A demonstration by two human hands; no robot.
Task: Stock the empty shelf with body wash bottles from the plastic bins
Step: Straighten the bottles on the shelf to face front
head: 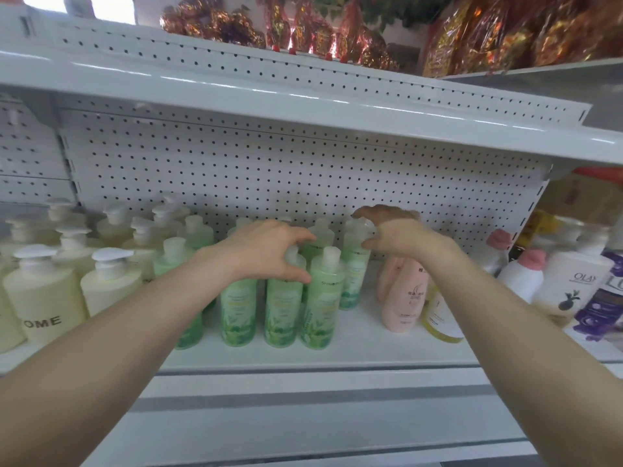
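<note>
**Both hands at the green bottle cluster, mid-shelf**

The shelf point(337, 352) carries a cluster of green body wash bottles point(317, 308) standing upright in rows at its centre, in front of the perforated back panel point(269, 173). The left hand point(266, 251) reaches in over the cluster, thumb and fingers curled around the cap and neck of one green bottle in the second row; the thumb lies against the shoulder of the bottle just right of it. The grip appears closed on that cap, though the fingers hide the contact. The right hand point(394, 234) hovers at the right edge of the cluster, fingers spread and bent, just beside the cap of the rearmost right green bottle; whether it touches cannot be told.

Cream pump bottles point(43, 298) stand left of the cluster. A pink bottle point(404, 298) stands just right of it, below the right wrist.
</note>
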